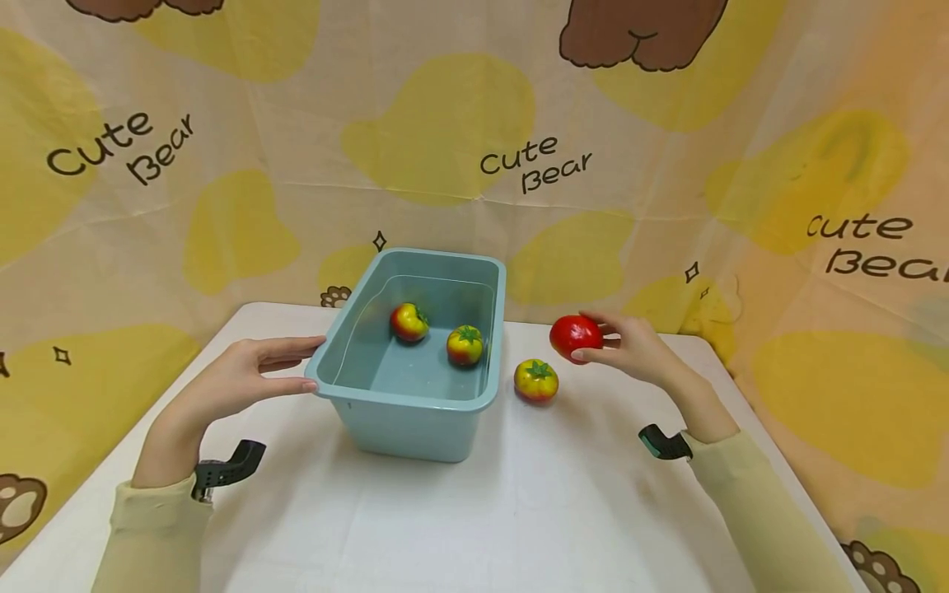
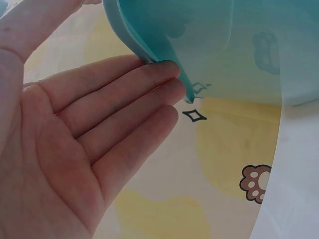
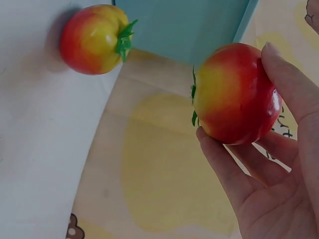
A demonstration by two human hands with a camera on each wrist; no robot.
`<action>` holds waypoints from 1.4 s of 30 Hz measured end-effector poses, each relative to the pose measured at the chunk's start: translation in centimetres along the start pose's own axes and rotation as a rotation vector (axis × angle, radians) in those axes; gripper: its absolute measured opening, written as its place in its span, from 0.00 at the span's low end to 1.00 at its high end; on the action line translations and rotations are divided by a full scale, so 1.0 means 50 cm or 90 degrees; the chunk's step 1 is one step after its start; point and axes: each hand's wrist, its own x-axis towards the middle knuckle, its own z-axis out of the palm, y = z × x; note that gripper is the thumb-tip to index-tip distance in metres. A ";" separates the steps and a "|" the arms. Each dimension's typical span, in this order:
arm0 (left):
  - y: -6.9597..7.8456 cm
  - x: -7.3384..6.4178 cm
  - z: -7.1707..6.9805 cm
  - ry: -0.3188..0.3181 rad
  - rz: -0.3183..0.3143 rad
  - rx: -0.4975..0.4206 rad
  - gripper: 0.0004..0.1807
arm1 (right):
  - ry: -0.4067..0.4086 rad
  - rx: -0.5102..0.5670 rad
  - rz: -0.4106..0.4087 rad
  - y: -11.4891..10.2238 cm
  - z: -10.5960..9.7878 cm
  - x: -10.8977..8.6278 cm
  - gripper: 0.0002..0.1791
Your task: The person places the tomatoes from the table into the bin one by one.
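My right hand (image 1: pixel 630 350) holds a glossy red and yellow toy tomato (image 1: pixel 576 338) between thumb and fingers, above the table to the right of the blue bin (image 1: pixel 415 405). In the right wrist view, the held tomato (image 3: pixel 237 94) turns its green leaves to the left. My left hand (image 1: pixel 248 375) touches the bin's left rim near the front corner; the left wrist view has its long fingers (image 2: pixel 119 99) stretched out against the outside of the rim. Two more tomatoes, one on the left (image 1: pixel 409 322) and one on the right (image 1: pixel 465 346), lie inside the bin.
Another yellow-red tomato (image 1: pixel 536 380) sits on the white table (image 1: pixel 534 511), just right of the bin. Behind the table and along its sides hangs a patterned cloth (image 1: pixel 437 123) with bear drawings and lettering.
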 end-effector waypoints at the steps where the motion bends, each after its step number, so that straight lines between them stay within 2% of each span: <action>1: 0.000 0.000 0.000 0.001 0.001 0.000 0.33 | -0.001 -0.002 -0.003 -0.003 -0.001 0.002 0.39; 23: 0.000 0.001 0.000 -0.004 -0.005 -0.005 0.33 | -0.028 -0.029 -0.057 -0.086 -0.028 0.057 0.38; 31: -0.002 0.001 0.000 -0.002 0.000 -0.002 0.33 | -0.027 -0.043 -0.098 -0.120 -0.035 0.075 0.38; 42: 0.002 0.000 0.000 -0.001 -0.003 -0.002 0.33 | -0.053 -0.030 -0.137 -0.162 -0.032 0.100 0.37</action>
